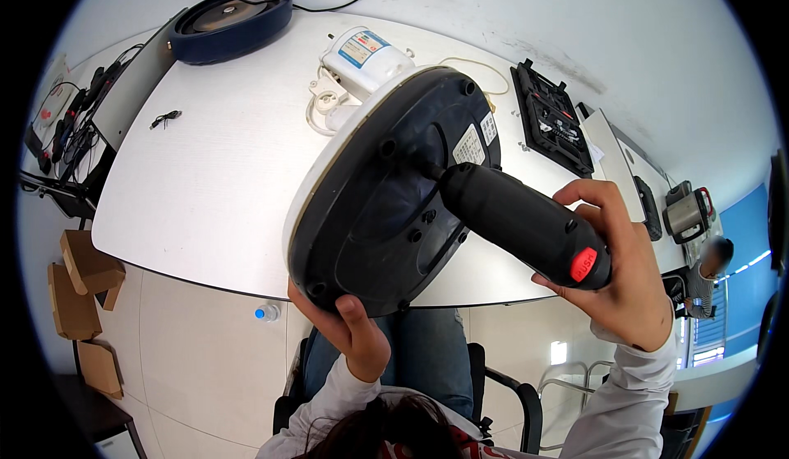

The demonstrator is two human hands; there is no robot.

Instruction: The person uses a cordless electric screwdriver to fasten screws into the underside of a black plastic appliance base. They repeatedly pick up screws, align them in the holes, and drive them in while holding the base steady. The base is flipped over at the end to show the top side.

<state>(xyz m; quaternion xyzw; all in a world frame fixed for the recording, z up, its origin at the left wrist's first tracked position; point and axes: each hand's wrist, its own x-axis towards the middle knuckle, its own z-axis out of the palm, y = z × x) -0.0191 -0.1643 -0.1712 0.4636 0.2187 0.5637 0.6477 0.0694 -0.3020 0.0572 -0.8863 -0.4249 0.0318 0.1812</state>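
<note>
across most of the frame spreads a white table (205,163), its near edge curving from the lower left toward the right, with a tiled floor (197,336) below it. at the centre, tilted up above the table's near side, is a black-and-white base (353,229), its dark underside facing the camera. the left hand (362,345), lower centre, is clamped on the base's lower edge, thumb on the dark side. the right hand (631,282), right of centre, has its fingers wrapped round a black driver (518,216) with a red button; the driver's bit points into the underside, though whether it meets a screw cannot be told. on the table, a blue round unit (230,36) lies at upper left, a small black cable (166,119) below it, a white housing (357,52) at upper centre, and an open tool case (552,122) at upper right with small bits scattered just beside it. a pale wall (509,15), scuffed near the case, rises behind. cardboard boxes (76,303) sit at lower left, a bottle (266,313) on the floor at lower centre. at far right are a steel cooker (687,214) and another person (700,286) in a striped top.
</note>
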